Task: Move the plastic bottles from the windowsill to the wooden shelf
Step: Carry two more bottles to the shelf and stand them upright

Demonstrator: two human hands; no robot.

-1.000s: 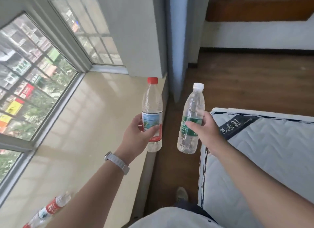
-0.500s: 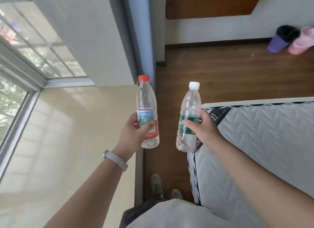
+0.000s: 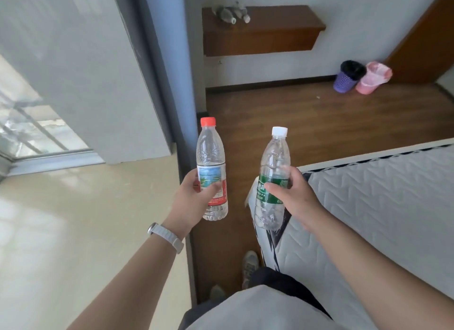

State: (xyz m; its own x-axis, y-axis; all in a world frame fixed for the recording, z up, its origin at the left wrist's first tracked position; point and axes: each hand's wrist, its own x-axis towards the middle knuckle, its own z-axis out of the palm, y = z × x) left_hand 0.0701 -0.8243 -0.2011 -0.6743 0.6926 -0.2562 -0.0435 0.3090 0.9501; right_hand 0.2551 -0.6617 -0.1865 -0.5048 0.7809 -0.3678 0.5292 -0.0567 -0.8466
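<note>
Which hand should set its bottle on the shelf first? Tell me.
Probably the left hand: its red-capped bottle sits almost straight below the shelf. The right hand and its white-capped bottle are over the mattress.

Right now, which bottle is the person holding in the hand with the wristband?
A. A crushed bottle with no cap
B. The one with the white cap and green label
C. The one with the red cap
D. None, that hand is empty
C: the left hand, with the white wristband on its wrist, grips the red-capped bottle upright, while the right hand holds the white-capped bottle with the green label.
</note>
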